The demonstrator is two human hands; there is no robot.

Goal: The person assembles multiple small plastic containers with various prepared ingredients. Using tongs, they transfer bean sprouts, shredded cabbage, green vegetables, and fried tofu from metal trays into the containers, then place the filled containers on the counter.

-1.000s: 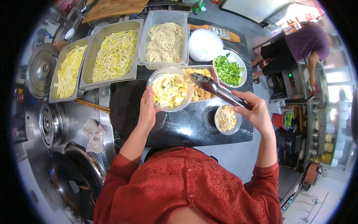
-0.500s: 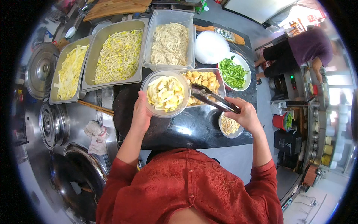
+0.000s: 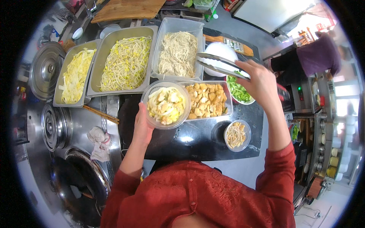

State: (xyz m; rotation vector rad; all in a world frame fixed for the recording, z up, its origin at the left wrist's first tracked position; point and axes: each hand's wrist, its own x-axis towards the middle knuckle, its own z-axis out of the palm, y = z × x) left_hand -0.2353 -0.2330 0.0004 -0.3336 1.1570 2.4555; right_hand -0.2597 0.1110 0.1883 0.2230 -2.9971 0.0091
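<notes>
My left hand [image 3: 142, 127] grips the left side of a clear round plastic bowl [image 3: 187, 113], which holds pale cabbage strips with a few tan chunks [image 3: 167, 104] on top. In my right hand [image 3: 259, 81] are metal tongs [image 3: 218, 62], raised over a white round stack [image 3: 222, 48]; their tips point left, slightly apart, with nothing visible between them. Just right of the bowl sits a clear tray [image 3: 230, 110] of golden-brown chunks [image 3: 207, 99]. Nearer me stands a smaller clear bowl [image 3: 249, 137] with bean sprouts. Chopped greens [image 3: 237, 91] lie in a bowl partly hidden by my right hand.
Steel pans of shredded cabbage [image 3: 76, 76] and bean sprouts [image 3: 125, 60] stand at left, beside a plastic tub of pale shreds [image 3: 178, 53]. Chopsticks [image 3: 100, 114] lie near them. A grater [image 3: 232, 45] is at the back, a wok [image 3: 72, 186] lower left. Another person [image 3: 317, 59] stands at right.
My right hand has lifted the tongs from the tray of chunks, up and away to the right. Tan chunks now top the cabbage. The view has shifted slightly.
</notes>
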